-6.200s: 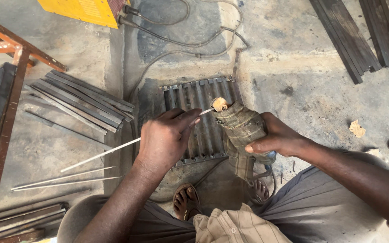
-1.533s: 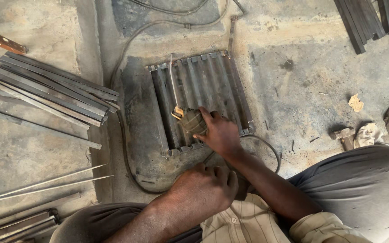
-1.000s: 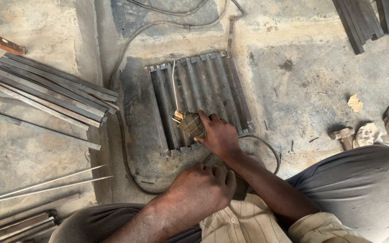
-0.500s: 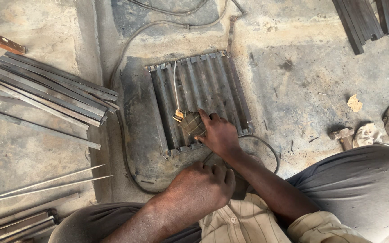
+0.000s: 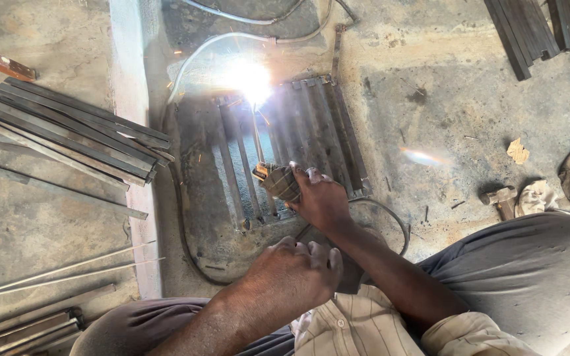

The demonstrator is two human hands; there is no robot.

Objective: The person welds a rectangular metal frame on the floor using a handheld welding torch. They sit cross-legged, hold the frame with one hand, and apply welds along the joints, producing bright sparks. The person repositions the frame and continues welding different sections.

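While our right hand [image 5: 321, 201] grips shut the cloth-wrapped electrode holder [image 5: 278, 181] | welding rod [image 5: 256, 142] sparks on the steel grille [image 5: 318, 132] lying on the floor | left hand [image 5: 295, 270] fisted, holding nothing visible.

The grate [image 5: 298, 142] was dull grey metal, its bars matt and scaled. The electrode holder [image 5: 278, 181] was wrapped in frayed, dirty cloth. The stacked flat bars [image 5: 74, 132] were dark, unpolished steel. The floor [image 5: 430, 112] was rough, stained concrete. The 2 welding rods [image 5: 67, 270] had a pale, chalky coating.
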